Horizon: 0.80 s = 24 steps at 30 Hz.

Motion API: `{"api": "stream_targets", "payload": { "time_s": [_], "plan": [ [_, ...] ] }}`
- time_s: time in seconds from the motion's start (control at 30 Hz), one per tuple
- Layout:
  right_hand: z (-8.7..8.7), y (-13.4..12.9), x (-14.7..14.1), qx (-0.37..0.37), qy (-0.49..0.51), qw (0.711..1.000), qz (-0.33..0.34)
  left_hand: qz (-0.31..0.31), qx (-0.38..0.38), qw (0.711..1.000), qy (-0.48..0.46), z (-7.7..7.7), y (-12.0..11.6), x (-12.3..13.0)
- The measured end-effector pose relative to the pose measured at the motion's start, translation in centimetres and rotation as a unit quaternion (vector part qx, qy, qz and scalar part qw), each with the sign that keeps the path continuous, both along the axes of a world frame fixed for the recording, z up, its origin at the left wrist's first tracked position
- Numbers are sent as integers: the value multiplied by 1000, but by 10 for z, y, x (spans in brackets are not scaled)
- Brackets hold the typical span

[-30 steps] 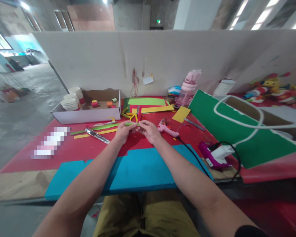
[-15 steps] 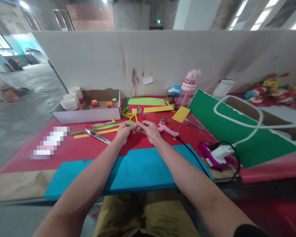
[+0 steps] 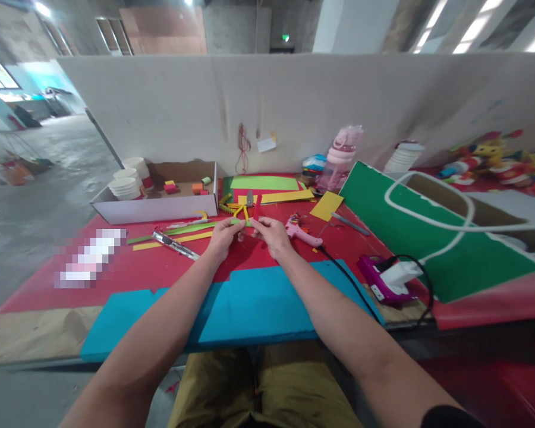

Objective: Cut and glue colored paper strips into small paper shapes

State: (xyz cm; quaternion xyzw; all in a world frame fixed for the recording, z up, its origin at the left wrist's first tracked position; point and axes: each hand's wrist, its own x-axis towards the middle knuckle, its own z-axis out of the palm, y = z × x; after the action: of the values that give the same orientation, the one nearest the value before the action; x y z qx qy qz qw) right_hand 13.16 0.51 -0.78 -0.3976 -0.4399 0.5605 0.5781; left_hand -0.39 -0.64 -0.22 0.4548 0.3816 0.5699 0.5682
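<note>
My left hand (image 3: 225,236) pinches the left end of a small green strip (image 3: 236,222) above the red table cover. Close beside it on the right, my right hand (image 3: 271,233) is closed on a red strip (image 3: 257,206) that points up and away; the green strip reaches toward its fingertips. Yellow-handled pliers (image 3: 248,205) lie just behind both hands. To the right of my right hand rests a pink glue gun (image 3: 304,233). A utility knife (image 3: 175,245) lies left of my left hand, near long green (image 3: 191,228) and yellow strips (image 3: 196,238).
A white box (image 3: 160,209) with paper cups and small coloured pieces stands back left. Blue board (image 3: 258,306) covers the front edge. At right are a purple power strip (image 3: 378,282), a green panel (image 3: 410,249), cables and a pink bottle (image 3: 340,157).
My hands have moved slightly apart, and more of the green strip shows between the fingertips. The red strip has shifted a little to the right with my right hand.
</note>
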Motion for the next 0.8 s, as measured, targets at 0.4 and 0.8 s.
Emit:
{"api": "stream_targets", "payload": {
  "time_s": [0.4,0.8],
  "plan": [
    [-1,1,-1,21,5,1000,5,12,-2,1000,-13,0,2,-1],
    [3,-1,-1,5,23,1000,17,15,3,1000,-2,-1,2,-1]
  ]
}}
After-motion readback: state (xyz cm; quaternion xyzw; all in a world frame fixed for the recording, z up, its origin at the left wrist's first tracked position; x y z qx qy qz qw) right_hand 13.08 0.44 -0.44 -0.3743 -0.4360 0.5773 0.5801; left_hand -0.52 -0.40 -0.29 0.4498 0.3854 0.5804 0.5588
